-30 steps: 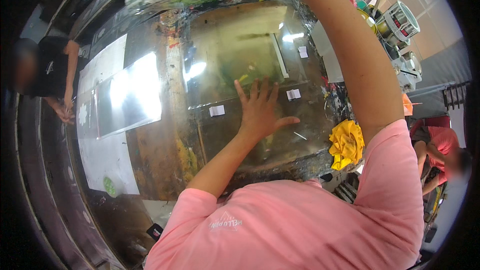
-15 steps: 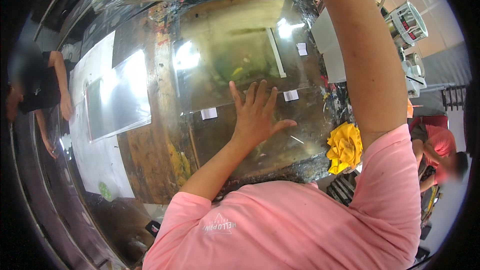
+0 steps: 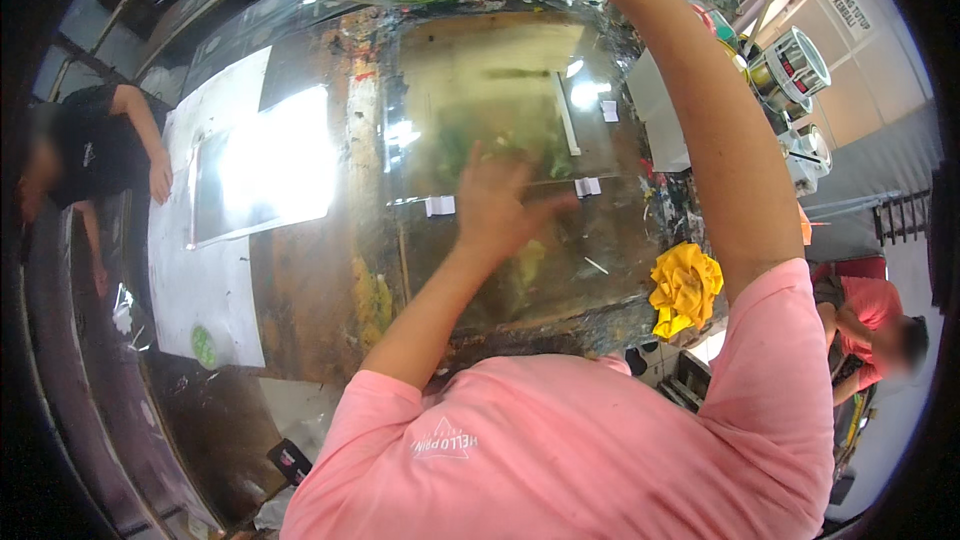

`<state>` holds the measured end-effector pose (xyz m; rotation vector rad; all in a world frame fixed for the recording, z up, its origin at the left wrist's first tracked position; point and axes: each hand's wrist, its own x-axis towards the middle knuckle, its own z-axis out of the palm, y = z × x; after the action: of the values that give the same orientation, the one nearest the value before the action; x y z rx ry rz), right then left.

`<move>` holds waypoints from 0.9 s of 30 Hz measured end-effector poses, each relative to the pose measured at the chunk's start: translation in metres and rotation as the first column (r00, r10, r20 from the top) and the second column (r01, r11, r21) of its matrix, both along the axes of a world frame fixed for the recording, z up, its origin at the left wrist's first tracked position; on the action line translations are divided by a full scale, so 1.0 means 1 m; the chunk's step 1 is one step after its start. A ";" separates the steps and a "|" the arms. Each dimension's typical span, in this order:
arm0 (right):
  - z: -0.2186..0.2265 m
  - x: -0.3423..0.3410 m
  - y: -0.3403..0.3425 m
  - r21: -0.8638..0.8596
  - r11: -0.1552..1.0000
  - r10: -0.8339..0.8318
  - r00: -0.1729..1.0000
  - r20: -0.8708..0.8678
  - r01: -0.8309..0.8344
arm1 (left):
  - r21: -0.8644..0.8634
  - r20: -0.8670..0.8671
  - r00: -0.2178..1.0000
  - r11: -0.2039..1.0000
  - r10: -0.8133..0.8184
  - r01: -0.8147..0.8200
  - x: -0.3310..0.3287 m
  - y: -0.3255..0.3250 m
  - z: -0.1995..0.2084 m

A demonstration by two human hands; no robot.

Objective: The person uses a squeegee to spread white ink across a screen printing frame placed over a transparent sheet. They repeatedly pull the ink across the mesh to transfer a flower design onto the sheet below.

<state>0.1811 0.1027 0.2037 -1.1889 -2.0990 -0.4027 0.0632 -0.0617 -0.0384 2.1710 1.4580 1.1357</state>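
My left hand (image 3: 500, 210) lies flat with its fingers spread on a large clear sheet (image 3: 500, 80). The sheet rests on a paint-stained worktable (image 3: 330, 280). The hand is blurred and holds nothing. Small white tape tabs (image 3: 440, 205) sit at the sheet's edges beside the hand. My right arm (image 3: 720, 140) reaches up across the sheet's right side. It leaves the picture at the top, so the right hand is hidden. A crumpled yellow cloth (image 3: 685, 285) lies on the table's near right corner, close to my right elbow.
A second shiny sheet (image 3: 260, 165) lies on white paper on the left of the table, with a green round thing (image 3: 204, 345) near it. A person in black (image 3: 90, 155) stands at the left edge. Another person in a red shirt (image 3: 870, 310) is at the right. Metal cans (image 3: 790, 65) stand upper right.
My left hand stays on the clear sheet but has shifted slightly and is now motion-blurred. The person in black at the left has moved along the table.
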 end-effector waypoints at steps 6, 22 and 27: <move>-0.063 0.002 -0.088 -0.141 0.989 -0.011 0.981 0.195 0.039 | -0.271 0.763 0.620 0.961 0.186 0.045 -0.120 -0.007 0.097; -0.251 0.018 -0.091 -0.500 0.854 0.238 0.962 0.133 -0.143 | -0.188 -0.302 0.885 0.888 0.355 -0.420 -0.131 -0.018 -0.061; -0.275 0.001 0.064 -0.335 0.935 0.163 0.979 0.124 -0.113 | -0.133 -0.257 0.891 0.900 0.374 -0.416 -0.130 -0.009 -0.054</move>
<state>0.1820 0.1667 -0.0710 -1.2135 -2.4334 -0.0800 -0.0666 -0.0703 -0.0920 1.9755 2.0923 0.8373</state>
